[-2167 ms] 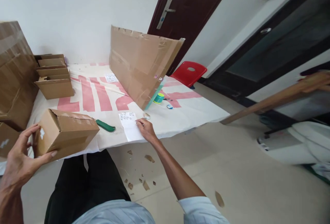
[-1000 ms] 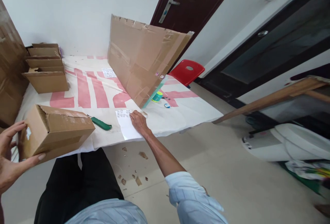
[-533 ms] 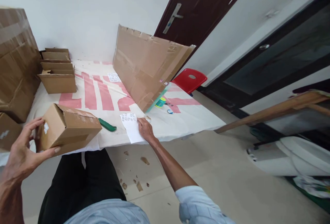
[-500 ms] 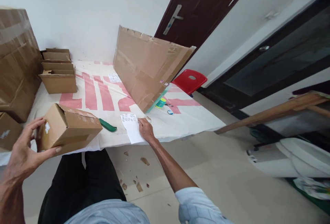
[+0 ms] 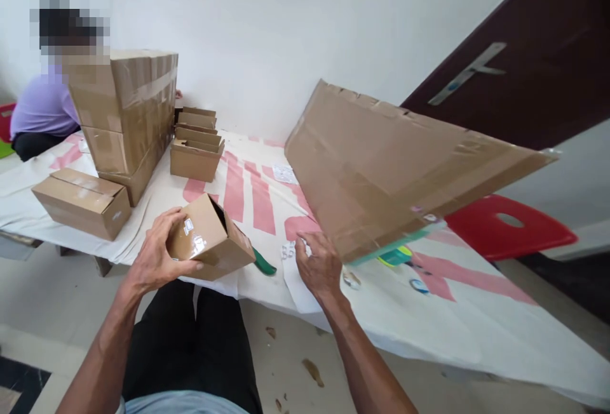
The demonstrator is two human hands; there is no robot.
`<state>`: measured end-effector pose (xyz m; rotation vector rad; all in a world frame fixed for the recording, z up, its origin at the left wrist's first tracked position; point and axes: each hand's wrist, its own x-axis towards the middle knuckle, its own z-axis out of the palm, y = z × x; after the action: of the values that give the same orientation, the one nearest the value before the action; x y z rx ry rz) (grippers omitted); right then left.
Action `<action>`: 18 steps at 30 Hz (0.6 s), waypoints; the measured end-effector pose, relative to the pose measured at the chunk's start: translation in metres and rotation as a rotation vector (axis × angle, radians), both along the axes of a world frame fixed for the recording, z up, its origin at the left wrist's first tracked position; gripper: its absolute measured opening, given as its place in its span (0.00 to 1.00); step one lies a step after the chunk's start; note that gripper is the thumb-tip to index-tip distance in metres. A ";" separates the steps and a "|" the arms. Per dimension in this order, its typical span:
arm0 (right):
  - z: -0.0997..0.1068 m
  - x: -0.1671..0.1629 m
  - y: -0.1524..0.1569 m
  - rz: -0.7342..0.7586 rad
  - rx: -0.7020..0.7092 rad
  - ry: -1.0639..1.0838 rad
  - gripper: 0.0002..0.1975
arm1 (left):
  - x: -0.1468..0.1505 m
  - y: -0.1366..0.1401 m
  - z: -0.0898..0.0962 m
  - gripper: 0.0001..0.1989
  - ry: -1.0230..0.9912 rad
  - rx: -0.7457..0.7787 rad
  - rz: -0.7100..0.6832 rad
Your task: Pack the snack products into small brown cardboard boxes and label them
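Note:
My left hand (image 5: 164, 249) grips the end of a small cardboard box (image 5: 222, 255), fingers over its upper edge and thumb along the near side. A small white label (image 5: 188, 226) and shiny tape show on the box's end. The box is tilted at the table's front edge. My right hand (image 5: 320, 266) is over a white sheet of small printed stickers (image 5: 295, 284), its fingers curled and pinched together. What they hold, if anything, is too small to make out. Between the box and the sheet lies a green knife-like tool (image 5: 264, 263).
A closed box (image 5: 81, 201) and stacked large cartons (image 5: 138, 103) stand left, beside open small boxes (image 5: 196, 159). A person in a purple top (image 5: 42, 106) sits behind the cartons. A leaning cardboard sheet (image 5: 381, 173), tape roll (image 5: 395, 256) and red chair (image 5: 515, 227) are right.
The view has swung left, bringing the person and the closed box into sight. My right hand has shifted from the sheet's right edge to over its printed stickers. My left hand still holds the box.

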<state>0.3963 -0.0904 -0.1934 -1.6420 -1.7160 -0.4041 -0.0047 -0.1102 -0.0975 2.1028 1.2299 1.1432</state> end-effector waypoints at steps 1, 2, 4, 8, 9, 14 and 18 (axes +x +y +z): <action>0.002 -0.003 0.002 0.017 0.004 0.010 0.14 | -0.001 -0.001 0.000 0.43 -0.002 -0.002 -0.004; 0.002 -0.004 0.003 0.026 0.009 0.026 0.14 | -0.002 -0.001 -0.001 0.43 -0.004 -0.005 -0.010; 0.001 0.000 0.003 0.012 0.027 0.084 0.14 | -0.005 -0.001 -0.002 0.42 -0.009 -0.002 -0.022; -0.007 0.039 -0.007 -0.134 0.061 0.224 0.16 | -0.013 0.005 -0.008 0.42 -0.023 0.042 -0.012; -0.010 0.051 -0.012 -0.180 0.063 0.239 0.17 | -0.014 0.007 -0.010 0.42 -0.025 0.057 -0.007; -0.039 0.094 -0.045 -0.336 0.002 0.261 0.19 | -0.015 0.014 -0.013 0.40 -0.007 0.102 -0.003; -0.071 0.087 -0.069 -0.358 -0.124 0.251 0.18 | -0.013 0.012 -0.007 0.37 0.029 0.115 0.016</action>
<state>0.4837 -0.1593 -0.2645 -2.0047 -1.2868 -0.2474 -0.0181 -0.0985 -0.1045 2.2042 1.2230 1.2213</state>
